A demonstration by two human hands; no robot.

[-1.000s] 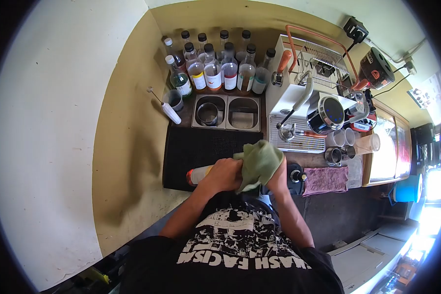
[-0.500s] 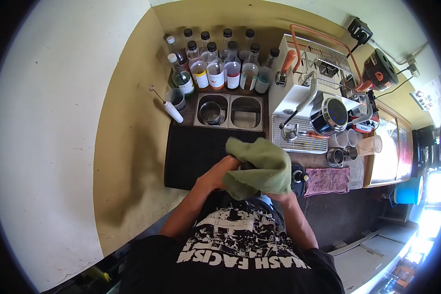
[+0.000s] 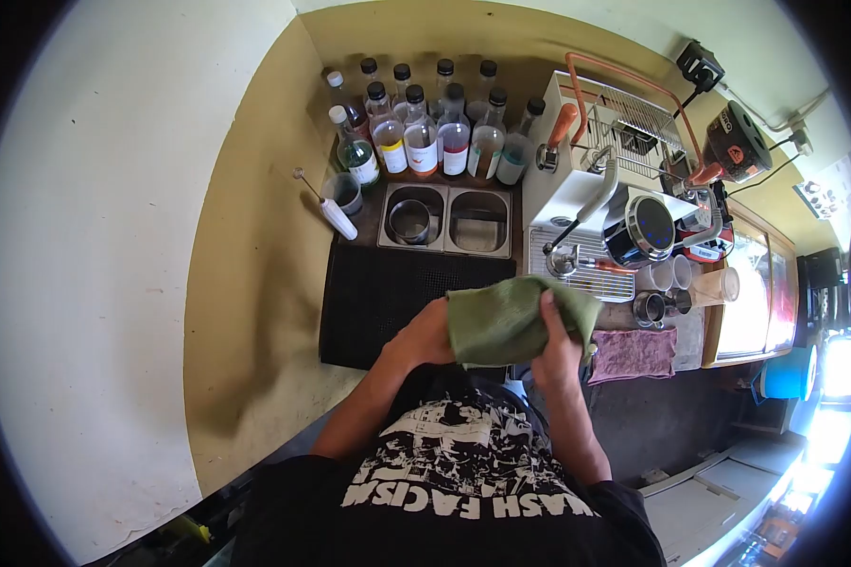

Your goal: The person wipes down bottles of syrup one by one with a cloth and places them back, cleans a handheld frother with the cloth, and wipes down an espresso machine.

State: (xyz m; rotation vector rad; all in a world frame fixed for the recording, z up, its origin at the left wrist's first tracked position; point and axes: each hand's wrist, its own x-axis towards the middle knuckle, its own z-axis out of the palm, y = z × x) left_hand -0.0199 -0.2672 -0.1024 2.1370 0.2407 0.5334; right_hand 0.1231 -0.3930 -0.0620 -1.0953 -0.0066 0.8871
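A green cloth [image 3: 492, 326] is spread between my hands, above the front edge of the black mat [image 3: 373, 298]. My right hand [image 3: 556, 354] grips the cloth's right part, its thumb lying on top. At the cloth's left edge is my left hand [image 3: 427, 337], curled, with its fingertips covered; what it holds under the cloth is hidden.
Behind the mat are two metal bins [image 3: 479, 224], a clear cup [image 3: 346, 194], a white frother [image 3: 338, 219] and several bottles [image 3: 421, 142]. To the right stand an espresso machine [image 3: 563, 184], a steel pitcher [image 3: 648, 307], plastic cups [image 3: 714, 286] and a folded pink cloth [image 3: 633, 355].
The red-ended can seen at my left hand a second ago is out of sight. The green cloth has opened out wide, and my right thumb now shows on top of it.
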